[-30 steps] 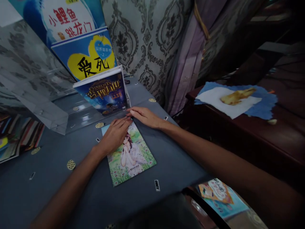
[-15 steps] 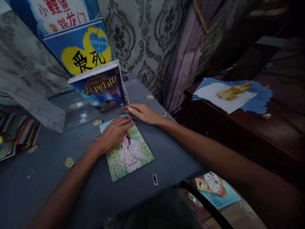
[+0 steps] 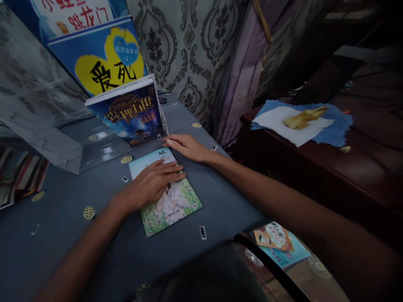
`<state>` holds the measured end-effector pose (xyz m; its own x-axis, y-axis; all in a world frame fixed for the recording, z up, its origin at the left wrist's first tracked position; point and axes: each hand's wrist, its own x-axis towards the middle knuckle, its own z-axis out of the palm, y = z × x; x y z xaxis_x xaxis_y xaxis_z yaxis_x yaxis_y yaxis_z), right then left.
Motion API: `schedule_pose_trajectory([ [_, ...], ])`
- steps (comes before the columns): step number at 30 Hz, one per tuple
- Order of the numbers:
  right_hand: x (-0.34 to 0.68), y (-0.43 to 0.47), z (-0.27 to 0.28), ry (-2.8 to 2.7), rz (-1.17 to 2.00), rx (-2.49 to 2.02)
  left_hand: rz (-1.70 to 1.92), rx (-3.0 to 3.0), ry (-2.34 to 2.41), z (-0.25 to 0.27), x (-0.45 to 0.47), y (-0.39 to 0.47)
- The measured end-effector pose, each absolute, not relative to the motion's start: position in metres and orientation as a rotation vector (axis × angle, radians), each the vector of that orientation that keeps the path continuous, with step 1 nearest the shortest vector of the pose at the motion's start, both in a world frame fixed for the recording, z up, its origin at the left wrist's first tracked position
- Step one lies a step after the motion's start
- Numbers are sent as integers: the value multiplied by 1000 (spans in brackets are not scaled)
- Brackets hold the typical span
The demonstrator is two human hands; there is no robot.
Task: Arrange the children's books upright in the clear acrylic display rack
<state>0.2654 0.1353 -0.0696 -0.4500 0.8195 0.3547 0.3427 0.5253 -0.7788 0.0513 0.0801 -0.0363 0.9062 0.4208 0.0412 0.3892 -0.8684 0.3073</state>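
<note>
A thin book point(image 3: 179, 205) with a girl in a flowery meadow on its cover lies flat and closed on the grey tablecloth. My left hand point(image 3: 155, 181) rests palm down across its middle, fingers stretched out, covering part of the picture. Just beyond the book's upper right corner, my right hand point(image 3: 186, 147) lies low with its fingers extended and nothing visible in it. Its fingertips are close to the clear stand, where a dark blue book point(image 3: 132, 115) with gold lettering leans upright.
Behind stands a blue and yellow picture book point(image 3: 103, 63). More books point(image 3: 23, 176) lie at the left. On the dark red furniture point(image 3: 283, 167) at right are a blue cloth point(image 3: 341, 126) and white paper. A picture book point(image 3: 280, 245) sits lower right, beyond the table's edge.
My left hand has slid down the cover toward me, uncovering the title near the top edge. The right hand has stayed by the upper corner. The view has shifted slightly.
</note>
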Motion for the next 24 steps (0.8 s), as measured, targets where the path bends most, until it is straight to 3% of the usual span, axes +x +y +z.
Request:
schedule_pose_trajectory([
  [15, 265, 134, -71, -2019, 806, -945, -8, 2525, 381, -14, 56, 25],
  [24, 264, 128, -68, -2094, 720, -969, 93, 2333, 386, -18, 48, 29],
])
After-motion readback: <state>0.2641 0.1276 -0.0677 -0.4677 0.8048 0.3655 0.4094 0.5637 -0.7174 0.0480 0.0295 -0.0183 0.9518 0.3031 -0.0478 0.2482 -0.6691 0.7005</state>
